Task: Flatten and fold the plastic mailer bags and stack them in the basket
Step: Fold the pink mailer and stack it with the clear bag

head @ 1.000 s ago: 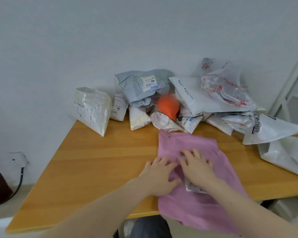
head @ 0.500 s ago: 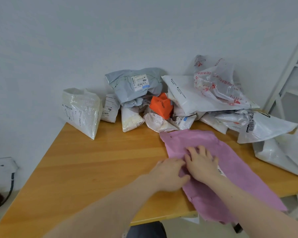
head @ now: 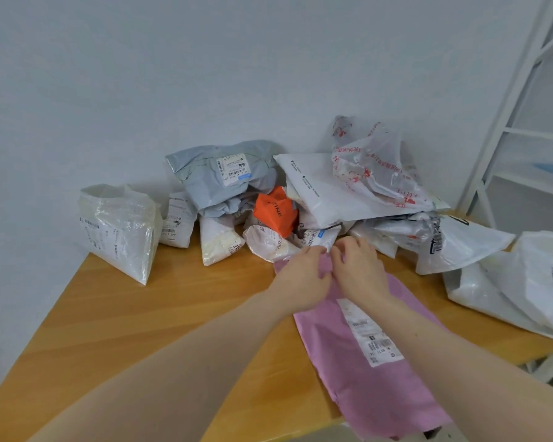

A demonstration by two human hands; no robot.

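Pink plastic, a long mailer bag (head: 361, 362) with a white shipping label (head: 369, 334) facing up, lies flat on the wooden tabletop (head: 147, 317), running from the middle toward the near edge, where its lower end hangs over. Both of the person's bare hands meet at the bag's far end, side by side and touching. The left hand (head: 304, 275) rests on the bag's far left corner with its fingers curled down onto the plastic, and the right hand (head: 358, 269) sits just beside it with fingers bent over the far edge; each appears to pinch the pink plastic, though the fingertips are partly hidden and the exact hold cannot be told for certain. Along the far edge of the tabletop, against the pale wall, a heap of crumpled mailers waits: a grey mailer (head: 224, 177) with a label on top, a small orange bag (head: 275, 212) just beyond the hands, a white mailer (head: 332, 193) and a clear bag with red print (head: 374, 167) above it. A translucent white bag (head: 122, 228) stands apart at the far left corner. More white mailers (head: 530, 282) lie at the right edge of the tabletop, beside a white metal frame (head: 505, 129).
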